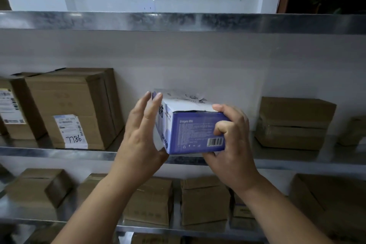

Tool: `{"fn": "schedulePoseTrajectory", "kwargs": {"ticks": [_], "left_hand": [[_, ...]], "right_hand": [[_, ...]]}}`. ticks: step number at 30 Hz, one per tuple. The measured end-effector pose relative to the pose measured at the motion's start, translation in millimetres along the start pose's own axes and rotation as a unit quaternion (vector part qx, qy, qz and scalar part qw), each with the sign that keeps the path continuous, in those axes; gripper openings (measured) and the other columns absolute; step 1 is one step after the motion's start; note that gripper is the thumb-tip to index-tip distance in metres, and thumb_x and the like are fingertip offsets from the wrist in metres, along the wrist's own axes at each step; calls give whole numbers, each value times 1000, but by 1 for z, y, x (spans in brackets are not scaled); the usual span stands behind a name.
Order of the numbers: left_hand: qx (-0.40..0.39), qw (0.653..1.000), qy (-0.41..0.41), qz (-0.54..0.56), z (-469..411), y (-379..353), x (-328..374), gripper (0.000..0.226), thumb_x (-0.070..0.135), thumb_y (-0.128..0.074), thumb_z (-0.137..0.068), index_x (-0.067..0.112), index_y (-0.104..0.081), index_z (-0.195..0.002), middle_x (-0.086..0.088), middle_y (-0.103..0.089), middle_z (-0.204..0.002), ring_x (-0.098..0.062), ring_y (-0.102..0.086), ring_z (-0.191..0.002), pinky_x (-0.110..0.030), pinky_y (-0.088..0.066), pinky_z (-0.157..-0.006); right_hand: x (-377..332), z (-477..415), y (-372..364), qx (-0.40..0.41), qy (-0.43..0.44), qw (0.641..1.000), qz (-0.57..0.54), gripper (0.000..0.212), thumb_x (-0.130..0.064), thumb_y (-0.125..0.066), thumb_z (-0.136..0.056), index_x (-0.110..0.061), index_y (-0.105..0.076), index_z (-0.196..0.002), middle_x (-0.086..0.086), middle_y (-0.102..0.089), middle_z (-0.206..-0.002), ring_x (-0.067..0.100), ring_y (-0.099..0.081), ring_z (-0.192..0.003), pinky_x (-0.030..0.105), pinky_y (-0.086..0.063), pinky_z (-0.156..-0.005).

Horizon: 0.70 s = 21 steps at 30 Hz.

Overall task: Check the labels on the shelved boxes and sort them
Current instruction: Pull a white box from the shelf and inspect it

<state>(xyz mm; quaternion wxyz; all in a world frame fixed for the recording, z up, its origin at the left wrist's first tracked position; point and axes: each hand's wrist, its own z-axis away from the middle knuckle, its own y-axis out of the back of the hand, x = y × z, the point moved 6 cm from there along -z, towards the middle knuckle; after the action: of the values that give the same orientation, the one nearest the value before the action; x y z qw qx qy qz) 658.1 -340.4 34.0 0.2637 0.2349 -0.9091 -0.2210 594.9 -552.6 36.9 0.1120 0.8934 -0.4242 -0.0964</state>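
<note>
Right hand (231,144) grips the purple box (190,130) at its right end, left hand (141,138) presses straight fingers against its left; print too blurred to read.

Stockroom with metal shelving
Galvanised shelves (59,153) across the frame carry brown cardboard boxes (65,97); at left, one bears a barcoded shipping label (71,131).
</note>
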Motion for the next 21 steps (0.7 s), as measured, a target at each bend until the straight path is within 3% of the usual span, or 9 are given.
{"fn": "schedulePoseTrajectory", "kwargs": {"ticks": [5, 9, 13, 15, 17, 19, 21], "left_hand": [[-29, 999, -15, 4, 2, -5, 6, 121, 45, -93, -78, 47, -13, -169, 15, -7, -179, -15, -9, -167, -41, -34, -121], [-33, 999, -39, 12, 0, -3, 8, 105, 44, -91, -79, 41, -28, -163, 10, -21, -177, -13, -26, -163, -39, -45, -117], [-32, 998, -52, 18, 2, -3, 6, 98, 41, -89, -79, 39, -32, -158, 13, -24, -176, -11, -32, -160, -38, -50, -114], [-38, 998, -55, 16, 5, -4, 0, 101, 34, -94, -78, 39, -32, -159, 15, -21, -177, -13, -34, -160, -47, -54, -114], [-51, 997, -54, 18, 8, -5, -7, 104, 29, -96, -78, 40, -31, -159, 14, -16, -178, -16, -36, -160, -52, -57, -111], [-57, 997, -56, 12, 10, -6, -10, 98, 37, -90, -80, 41, -31, -159, 13, -12, -179, -17, -35, -160, -44, -57, -110], [-53, 996, -72, 10, 11, -4, -9, 91, 51, -79, -81, 39, -32, -157, 13, -9, -179, -13, -30, -161, -32, -48, -112]], "right_hand": [[-1, 10, 1, -10, 3, 1000, -8, 63, -27, -95, -82, -16, -43, -115, 13, -45, -153, 33, -45, -148, 25, -38, -119], [-1, 15, 1, -12, 2, 1000, -16, 64, -28, -95, -83, -16, -43, -117, 12, -43, -154, 32, -45, -149, 25, -41, -118], [3, 20, 1, -62, -76, 985, -145, 87, -45, -98, -78, -18, -39, -136, 8, -30, -168, 25, -37, -158, 29, -52, -115], [9, 19, 3, -71, -162, 954, -241, 104, -71, -88, -74, -19, -36, -148, 0, -26, -173, 15, -34, -160, 26, -42, -122], [22, 15, 3, -48, -280, 904, -319, 111, -92, -75, -68, -34, -36, -154, -18, -36, -168, 7, -38, -157, 31, -36, -126], [41, 10, -2, -21, -406, 842, -355, 110, -99, -75, -57, -49, -44, -149, -22, -48, -158, 8, -48, -150, 39, -40, -123], [59, 5, -14, -43, -511, 776, -367, 111, -99, -80, -49, -50, -52, -145, -12, -54, -154, 19, -58, -140, 45, -49, -116]]}}
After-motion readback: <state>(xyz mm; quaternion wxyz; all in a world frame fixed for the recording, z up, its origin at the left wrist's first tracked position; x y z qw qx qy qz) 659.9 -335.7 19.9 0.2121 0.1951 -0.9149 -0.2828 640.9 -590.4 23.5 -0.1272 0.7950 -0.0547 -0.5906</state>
